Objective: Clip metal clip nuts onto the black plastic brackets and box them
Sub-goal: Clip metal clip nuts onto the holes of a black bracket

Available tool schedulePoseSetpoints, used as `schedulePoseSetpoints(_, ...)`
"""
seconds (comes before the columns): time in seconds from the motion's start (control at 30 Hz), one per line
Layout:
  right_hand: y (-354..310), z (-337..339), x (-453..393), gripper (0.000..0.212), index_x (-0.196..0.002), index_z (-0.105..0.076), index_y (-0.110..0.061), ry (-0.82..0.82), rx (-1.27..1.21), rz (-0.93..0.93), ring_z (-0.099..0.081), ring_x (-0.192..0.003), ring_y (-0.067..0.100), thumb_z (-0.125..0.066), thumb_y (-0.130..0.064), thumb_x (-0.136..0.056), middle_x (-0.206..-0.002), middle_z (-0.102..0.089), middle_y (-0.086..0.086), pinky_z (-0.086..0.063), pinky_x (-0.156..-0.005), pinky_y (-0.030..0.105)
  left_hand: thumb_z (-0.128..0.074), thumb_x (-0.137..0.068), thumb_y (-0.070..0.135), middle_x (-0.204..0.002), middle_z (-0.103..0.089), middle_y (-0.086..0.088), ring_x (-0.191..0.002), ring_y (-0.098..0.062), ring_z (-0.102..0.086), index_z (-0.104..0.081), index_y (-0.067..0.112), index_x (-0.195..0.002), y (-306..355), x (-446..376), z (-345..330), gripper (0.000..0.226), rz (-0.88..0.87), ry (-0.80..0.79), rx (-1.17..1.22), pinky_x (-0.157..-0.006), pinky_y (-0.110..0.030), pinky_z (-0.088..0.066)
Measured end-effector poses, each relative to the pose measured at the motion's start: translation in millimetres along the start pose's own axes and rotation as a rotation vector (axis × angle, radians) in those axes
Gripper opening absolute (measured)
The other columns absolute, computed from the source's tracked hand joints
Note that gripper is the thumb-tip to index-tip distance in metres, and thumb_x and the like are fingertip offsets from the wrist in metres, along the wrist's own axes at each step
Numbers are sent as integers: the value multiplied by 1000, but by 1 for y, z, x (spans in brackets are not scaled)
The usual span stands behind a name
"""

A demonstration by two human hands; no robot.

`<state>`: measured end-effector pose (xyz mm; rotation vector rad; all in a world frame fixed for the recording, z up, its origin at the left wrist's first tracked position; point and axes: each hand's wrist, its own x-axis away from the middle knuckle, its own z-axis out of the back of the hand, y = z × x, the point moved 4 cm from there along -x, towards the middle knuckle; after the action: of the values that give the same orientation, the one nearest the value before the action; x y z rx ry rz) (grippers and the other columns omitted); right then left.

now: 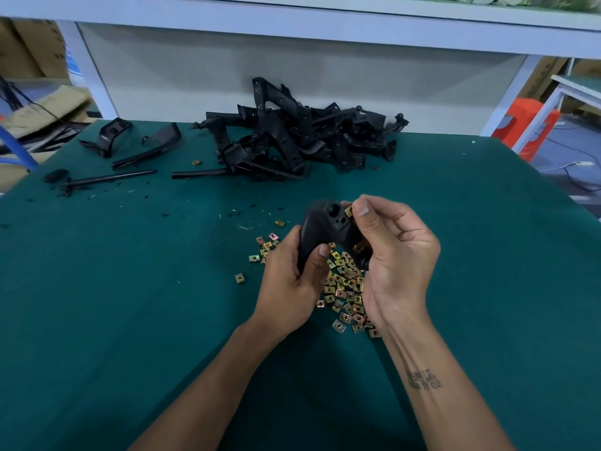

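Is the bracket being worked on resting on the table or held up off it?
Held up. Both hands, left and right, grip the black bracket above the loose clip nuts.

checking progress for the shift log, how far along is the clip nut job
Early. One clip nut already sits on the held bracket. The left hand grips it while the right hand pinches another nut at its top. Left: the bracket pile, loose nuts; no box visible.

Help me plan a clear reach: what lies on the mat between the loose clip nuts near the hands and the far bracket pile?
In the head view, between the clip nuts and the bracket pile there is mostly bare green mat, with scattered small debris.
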<state>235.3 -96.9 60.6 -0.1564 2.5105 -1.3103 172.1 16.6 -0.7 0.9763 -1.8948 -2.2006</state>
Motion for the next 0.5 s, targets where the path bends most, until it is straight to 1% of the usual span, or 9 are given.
schedulePoseSetpoints(0.13, 1, 1, 0, 9, -79, -81, -15, 12, -7, 5, -76, -81, 17, -81, -7, -76, -84, -79, 10, -58, -75, 22, -52, -104, 39, -58, -50, -1, -41, -15, -42, -53, 9, -104, -1, -1, 0, 30, 2, 4, -9, -40, -34, -38)
schedulePoseSetpoints(0.23, 2, 1, 0, 11, -78, -80, -15, -3, 16, 25, -76, -80, 15, -80, -3, -78, -81, -79, 7, -57, -75, 20, -52, -104, 38, -58, -50, 3, -40, -14, -41, -52, 8, -103, -2, 0, 0, 31, 3, 9, 10, -41, -31, -37)
schedulePoseSetpoints(0.3, 2, 0, 0, 18, -79, -79, -15, -8, 53, 61, -76, -80, 14, -78, 3, -82, -81, -79, 5, -57, -75, 19, -52, -104, 40, -58, -49, 3, -40, -14, -40, -52, 8, -102, -2, 0, 0, 32, 3, 9, 19, -42, -31, -36)
schedulePoseSetpoints(0.37, 3, 1, 1, 21, -81, -79, -17, 10, 100, 110, -76, -80, 14, -77, 4, -84, -81, -79, 4, -57, -76, 19, -53, -104, 40, -59, -49, 3, -42, -14, -39, -52, 10, -100, -3, -1, 1, 30, -1, 9, 1, -43, -32, -36)
schedulePoseSetpoints(0.5, 4, 2, 3, 19, -86, -75, -15, 57, 160, 190, -76, -81, 13, -76, 5, -86, -81, -79, 0, -56, -77, 19, -53, -105, 39, -60, -49, 2, -44, -15, -40, -53, 12, -100, -4, -2, 0, 27, -4, 6, -4, -44, -32, -36)
